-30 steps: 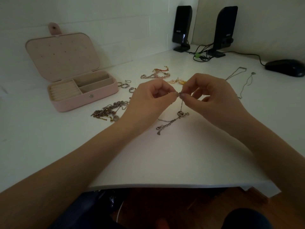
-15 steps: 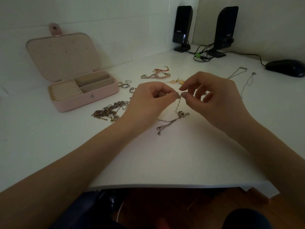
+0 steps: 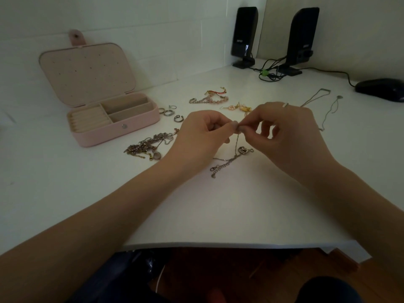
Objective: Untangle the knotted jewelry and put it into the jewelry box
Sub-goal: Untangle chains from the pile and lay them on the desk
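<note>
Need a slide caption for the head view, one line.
Both hands, left and right, pinch a thin chain beside the open jewelry box.

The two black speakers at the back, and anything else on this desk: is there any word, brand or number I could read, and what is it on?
Left speaker: a small pale brand mark on its front, too blurred to read.
Right speaker: a similar small mark, also too blurred to read.
Pink jewelry box: no writing, only a metal snap and small holes in the lid.
Mouse: no visible text.

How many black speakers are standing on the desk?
2. One speaker stands in the back corner by the wall; the other speaker is just to its right, cables trailing between them. None seem hidden.
</note>
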A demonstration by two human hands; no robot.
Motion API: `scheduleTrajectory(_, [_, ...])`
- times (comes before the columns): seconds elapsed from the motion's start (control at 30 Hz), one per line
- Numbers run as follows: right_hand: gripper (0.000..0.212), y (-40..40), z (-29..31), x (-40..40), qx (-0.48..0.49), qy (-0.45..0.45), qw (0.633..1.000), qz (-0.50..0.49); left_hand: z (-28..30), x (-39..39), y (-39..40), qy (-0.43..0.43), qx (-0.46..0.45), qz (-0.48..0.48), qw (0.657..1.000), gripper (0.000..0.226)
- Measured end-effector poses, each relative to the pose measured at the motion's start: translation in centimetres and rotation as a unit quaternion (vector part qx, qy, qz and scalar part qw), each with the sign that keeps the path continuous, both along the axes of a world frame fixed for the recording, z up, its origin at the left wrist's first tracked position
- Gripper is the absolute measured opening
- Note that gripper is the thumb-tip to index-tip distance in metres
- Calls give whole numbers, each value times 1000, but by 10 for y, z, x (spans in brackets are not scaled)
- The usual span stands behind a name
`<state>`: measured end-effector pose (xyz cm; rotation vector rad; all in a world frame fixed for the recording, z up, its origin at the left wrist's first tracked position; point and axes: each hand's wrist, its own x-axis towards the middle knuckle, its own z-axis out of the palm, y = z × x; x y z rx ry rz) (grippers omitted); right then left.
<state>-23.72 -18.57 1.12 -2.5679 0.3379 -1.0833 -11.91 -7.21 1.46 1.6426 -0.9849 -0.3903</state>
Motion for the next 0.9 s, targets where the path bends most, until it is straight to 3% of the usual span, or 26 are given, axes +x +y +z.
scheduleTrajectory(0.17, [19,2,0,2,-25,7,1000,-8,-4,1,-2,-23,4,4,1000,21])
scheduleTrajectory(0.3, [9,3,-2,3,-42,17,999,-8,-5,0,-2,-20,15,-2,1000,17])
scheduleTrajectory(0.47, [25,3,-2,4,-28,10,1000,-6,-5,1,-3,-13,16,2,1000,19])
scheduleTrajectory(0.9, [5,2,-6,4,-36,23,999,-11,-5,-1,-1,-60,25,5,998,16])
